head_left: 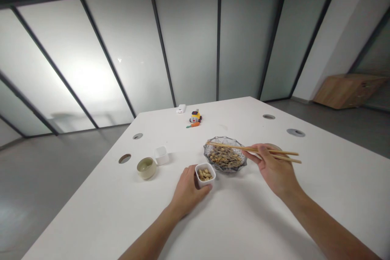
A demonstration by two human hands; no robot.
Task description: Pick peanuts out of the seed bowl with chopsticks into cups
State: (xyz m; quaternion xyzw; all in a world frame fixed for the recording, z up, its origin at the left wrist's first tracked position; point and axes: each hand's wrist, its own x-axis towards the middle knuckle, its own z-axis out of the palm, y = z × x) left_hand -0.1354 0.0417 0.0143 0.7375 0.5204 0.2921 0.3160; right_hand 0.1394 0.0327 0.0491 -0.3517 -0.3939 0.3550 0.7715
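My left hand [190,190] is wrapped round a small white square cup [206,182], which has several peanuts [204,174] in it. Right beside the cup stands a faceted clear glass bowl [208,151], filled with what look like sunflower seeds [227,157] and some peanuts. Over that bowl, my right hand [276,170] holds a pair of wooden chopsticks [231,146]. The chopstick tips lie near the bowl's far left rim and are close together; I see nothing between them.
To the left are a pale green round cup [146,169] and a white square cup [161,155]. Farther back on the white table [237,219] are a yellow toy vehicle [195,117], a toy carrot [193,125] and a white box-like device [181,109]. Cable holes [124,158] pierce the tabletop.
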